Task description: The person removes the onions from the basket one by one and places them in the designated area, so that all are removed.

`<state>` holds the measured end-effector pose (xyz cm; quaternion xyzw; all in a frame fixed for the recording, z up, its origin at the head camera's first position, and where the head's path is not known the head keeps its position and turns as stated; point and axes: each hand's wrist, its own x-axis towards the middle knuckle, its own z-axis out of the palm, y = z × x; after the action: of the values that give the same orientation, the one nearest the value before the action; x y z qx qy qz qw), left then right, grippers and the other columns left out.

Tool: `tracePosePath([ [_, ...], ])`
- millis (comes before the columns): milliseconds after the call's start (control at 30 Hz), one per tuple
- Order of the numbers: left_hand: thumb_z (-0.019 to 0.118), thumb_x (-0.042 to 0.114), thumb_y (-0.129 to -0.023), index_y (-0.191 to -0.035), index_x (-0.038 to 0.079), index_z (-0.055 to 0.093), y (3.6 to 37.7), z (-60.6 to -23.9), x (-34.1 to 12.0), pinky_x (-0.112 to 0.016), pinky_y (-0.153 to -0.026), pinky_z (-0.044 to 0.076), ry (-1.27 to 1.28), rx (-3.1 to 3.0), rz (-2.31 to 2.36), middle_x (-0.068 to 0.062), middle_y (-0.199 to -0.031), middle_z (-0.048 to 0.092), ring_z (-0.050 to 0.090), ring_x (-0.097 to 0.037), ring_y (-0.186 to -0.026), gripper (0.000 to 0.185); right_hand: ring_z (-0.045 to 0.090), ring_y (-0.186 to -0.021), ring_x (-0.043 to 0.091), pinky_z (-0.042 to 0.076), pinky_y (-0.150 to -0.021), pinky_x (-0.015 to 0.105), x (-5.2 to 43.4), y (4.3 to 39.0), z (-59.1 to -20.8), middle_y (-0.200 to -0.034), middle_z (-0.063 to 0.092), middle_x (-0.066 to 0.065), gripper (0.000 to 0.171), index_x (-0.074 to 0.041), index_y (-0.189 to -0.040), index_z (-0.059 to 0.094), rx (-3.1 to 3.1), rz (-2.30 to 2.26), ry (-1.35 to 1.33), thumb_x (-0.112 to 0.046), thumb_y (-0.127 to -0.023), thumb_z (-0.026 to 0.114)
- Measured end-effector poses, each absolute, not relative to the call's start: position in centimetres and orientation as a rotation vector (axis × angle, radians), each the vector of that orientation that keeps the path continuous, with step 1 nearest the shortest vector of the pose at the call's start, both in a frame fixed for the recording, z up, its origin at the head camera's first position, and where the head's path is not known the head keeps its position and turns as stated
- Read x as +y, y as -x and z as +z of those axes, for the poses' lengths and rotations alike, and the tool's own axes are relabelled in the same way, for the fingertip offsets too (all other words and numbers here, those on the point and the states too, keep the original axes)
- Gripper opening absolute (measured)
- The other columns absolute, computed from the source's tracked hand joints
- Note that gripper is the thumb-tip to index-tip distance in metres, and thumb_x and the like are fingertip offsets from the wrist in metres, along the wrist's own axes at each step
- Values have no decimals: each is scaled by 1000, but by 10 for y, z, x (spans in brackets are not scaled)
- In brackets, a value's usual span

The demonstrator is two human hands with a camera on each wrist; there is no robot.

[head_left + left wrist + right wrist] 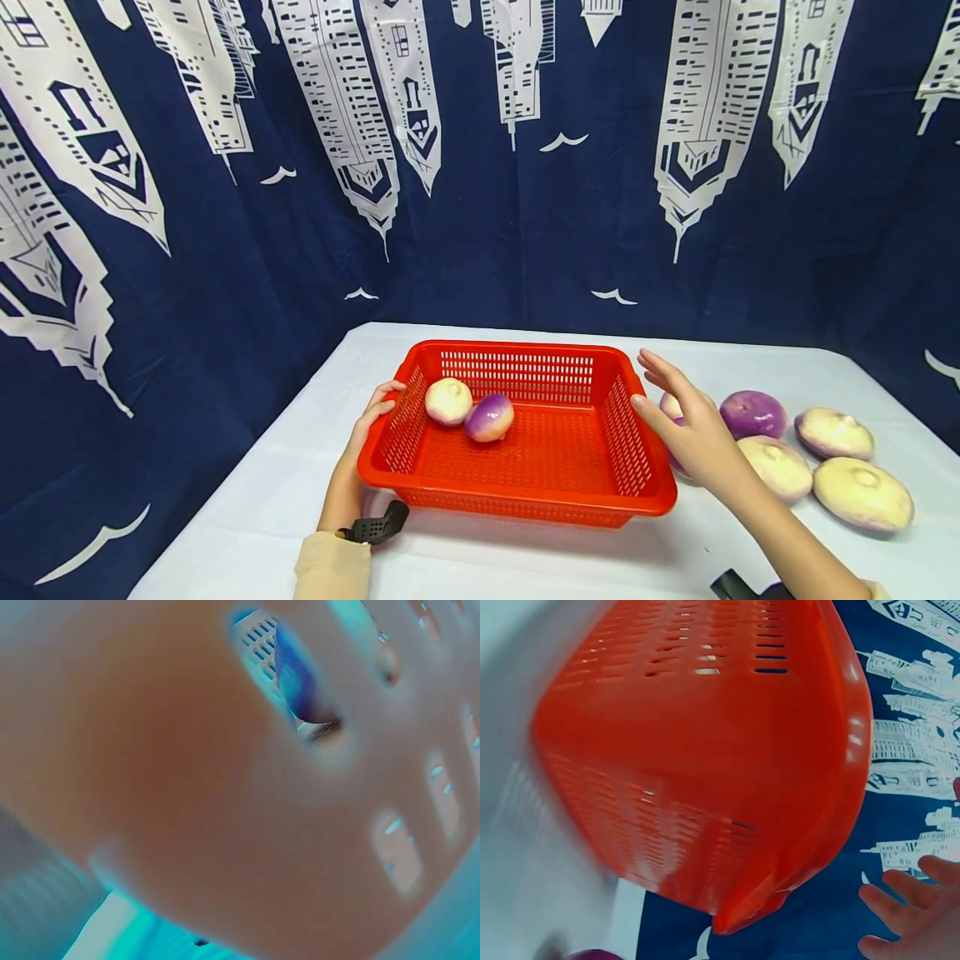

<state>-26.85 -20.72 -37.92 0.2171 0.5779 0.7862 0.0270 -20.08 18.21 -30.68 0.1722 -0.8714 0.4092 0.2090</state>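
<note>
A red plastic basket (525, 467) with slotted walls stands on the table in the head view. Inside it, toward the left, lie a cream turnip (448, 402) and a purple-and-cream turnip (490, 417), side by side. My left hand (369, 422) grips the basket's left rim, its fingertips over the edge. At the right rim is my right hand (693, 429), fingers extended and spread, thumb tip overlapping the rim in this view. The right wrist view shows the basket's outer wall (697, 742) close up, with the right hand (922, 907) beside it, holding nothing.
Right of the basket lie several more turnips: a purple one (753, 414), cream ones (864, 494), and some partly hidden behind the right hand. A white cloth (247, 517) covers the table. Behind hangs a dark blue curtain (517, 275) with white building prints.
</note>
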Motion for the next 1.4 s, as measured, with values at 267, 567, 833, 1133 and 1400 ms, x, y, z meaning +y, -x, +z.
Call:
tracePosePath([
  [267,15,3,-92,-110,20,41,268,-379,-207,-22,-81,44,-670,1800,2430,2,-109,43,48,-9,-95,37,52,-107,30,47,-79,49,172,208,-285,-137,44,14,60,-30,-142,26,-2588,1039,-469,-41,-88,51],
  [567,15,3,-92,-108,22,43,269,-378,-206,-21,-81,43,-669,1802,2433,3,-107,45,48,-9,-94,37,34,-129,38,32,-89,67,160,221,-266,-141,37,15,62,-27,-143,24,-2618,1121,-586,-41,-89,51],
  [833,16,4,-92,-109,22,41,268,-377,-206,-24,-84,43,-553,1817,2433,2,-110,43,45,-13,-99,35,35,-129,34,35,-92,62,150,235,-255,-144,34,12,62,-24,-143,25,-2608,1146,-693,-36,-89,53],
  [1133,18,6,-91,-111,21,39,267,-376,-205,-25,-86,42,-549,1812,2427,1,-112,42,44,-14,-101,33,34,-130,35,32,-98,59,134,267,-256,-143,35,12,63,-20,-141,29,-2761,1043,-870,-41,-87,53],
  [1400,16,4,-92,-110,21,42,268,-378,-207,-22,-83,42,-647,1820,2423,3,-109,43,45,-11,-97,36,39,-127,32,27,-103,55,118,291,-270,-138,43,13,62,-14,-138,36,-2819,742,-978,-40,-85,56],
])
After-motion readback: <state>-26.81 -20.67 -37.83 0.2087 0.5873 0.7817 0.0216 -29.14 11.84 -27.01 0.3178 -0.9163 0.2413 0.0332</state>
